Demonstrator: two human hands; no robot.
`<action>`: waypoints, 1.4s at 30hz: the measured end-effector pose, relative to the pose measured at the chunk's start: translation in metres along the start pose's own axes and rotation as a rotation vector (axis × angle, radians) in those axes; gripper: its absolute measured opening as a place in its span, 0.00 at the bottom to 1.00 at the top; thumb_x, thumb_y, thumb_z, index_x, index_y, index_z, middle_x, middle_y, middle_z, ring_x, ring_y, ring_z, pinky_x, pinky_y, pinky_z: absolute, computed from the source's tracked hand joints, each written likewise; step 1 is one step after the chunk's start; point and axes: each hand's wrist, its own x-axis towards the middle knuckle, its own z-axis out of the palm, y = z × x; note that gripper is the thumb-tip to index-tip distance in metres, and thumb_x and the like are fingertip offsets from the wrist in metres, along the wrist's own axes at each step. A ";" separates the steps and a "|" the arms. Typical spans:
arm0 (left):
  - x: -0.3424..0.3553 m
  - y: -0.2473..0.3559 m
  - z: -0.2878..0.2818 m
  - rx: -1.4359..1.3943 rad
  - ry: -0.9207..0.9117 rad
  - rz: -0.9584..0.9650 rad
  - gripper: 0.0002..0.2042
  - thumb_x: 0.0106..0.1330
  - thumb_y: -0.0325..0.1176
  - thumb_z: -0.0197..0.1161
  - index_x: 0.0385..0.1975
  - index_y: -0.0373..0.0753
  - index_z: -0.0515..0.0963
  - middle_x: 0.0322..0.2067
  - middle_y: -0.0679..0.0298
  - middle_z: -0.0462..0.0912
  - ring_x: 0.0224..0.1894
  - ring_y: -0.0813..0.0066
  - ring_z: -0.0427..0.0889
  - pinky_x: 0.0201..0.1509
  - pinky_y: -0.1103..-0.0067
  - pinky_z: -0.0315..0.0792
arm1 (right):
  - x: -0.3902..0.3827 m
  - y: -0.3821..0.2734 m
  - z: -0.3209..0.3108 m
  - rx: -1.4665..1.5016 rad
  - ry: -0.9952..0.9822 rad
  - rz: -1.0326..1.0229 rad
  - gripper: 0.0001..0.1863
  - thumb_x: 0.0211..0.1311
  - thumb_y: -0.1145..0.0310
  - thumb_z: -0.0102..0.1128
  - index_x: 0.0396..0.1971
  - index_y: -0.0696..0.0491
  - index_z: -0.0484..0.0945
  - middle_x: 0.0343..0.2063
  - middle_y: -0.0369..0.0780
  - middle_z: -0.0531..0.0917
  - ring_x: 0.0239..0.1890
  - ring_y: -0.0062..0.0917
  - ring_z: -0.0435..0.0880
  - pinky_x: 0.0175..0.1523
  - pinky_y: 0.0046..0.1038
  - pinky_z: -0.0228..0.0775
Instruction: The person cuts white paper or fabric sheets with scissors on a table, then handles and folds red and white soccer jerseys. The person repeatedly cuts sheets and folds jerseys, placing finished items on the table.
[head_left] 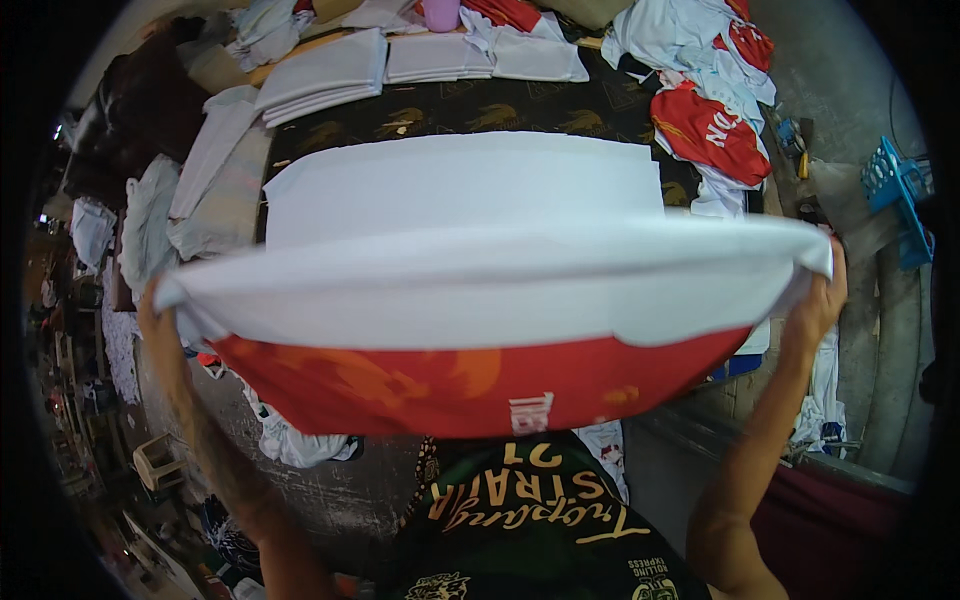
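Note:
Stretched between both hands is a wide piece of printed fabric [470,385], white on the side facing up and red with orange marks where it folds over toward me. My left hand [158,310] grips its left corner, and my right hand [828,288] pinches the right corner. The cloth hangs in the air above the near part of the table, its middle sagging and blurred by motion. Beyond it, a flat white sheet [460,185] lies on the black patterned tabletop [460,108]. The held cloth hides the sheet's near edge.
Folded white stacks [325,75] line the table's far edge, beside a pink cup [440,14]. A heap of red and white garments [710,130] covers the far right corner. Plastic bags [150,215] sit at the left. A blue plastic basket [900,195] stands at the right.

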 end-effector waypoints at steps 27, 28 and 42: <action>-0.048 -0.079 0.218 0.683 -0.199 0.401 0.13 0.73 0.33 0.63 0.52 0.31 0.78 0.49 0.42 0.81 0.55 0.37 0.79 0.58 0.49 0.72 | -0.111 0.105 0.170 -0.799 -0.990 -0.283 0.15 0.66 0.79 0.62 0.52 0.57 0.79 0.50 0.53 0.82 0.56 0.55 0.79 0.69 0.50 0.70; -0.097 -0.089 0.194 0.579 -0.428 0.330 0.11 0.74 0.33 0.62 0.48 0.32 0.79 0.48 0.43 0.81 0.54 0.39 0.79 0.59 0.50 0.71 | -0.149 0.093 0.145 -0.720 -1.056 -0.250 0.14 0.66 0.78 0.62 0.51 0.57 0.79 0.50 0.53 0.81 0.56 0.54 0.79 0.69 0.49 0.71; -0.446 -0.221 0.335 -1.404 0.277 -1.533 0.46 0.75 0.72 0.53 0.81 0.41 0.57 0.79 0.52 0.58 0.76 0.52 0.65 0.76 0.51 0.65 | -0.470 0.386 0.013 0.470 -0.161 1.396 0.43 0.73 0.41 0.66 0.79 0.46 0.63 0.73 0.39 0.73 0.72 0.35 0.75 0.71 0.42 0.71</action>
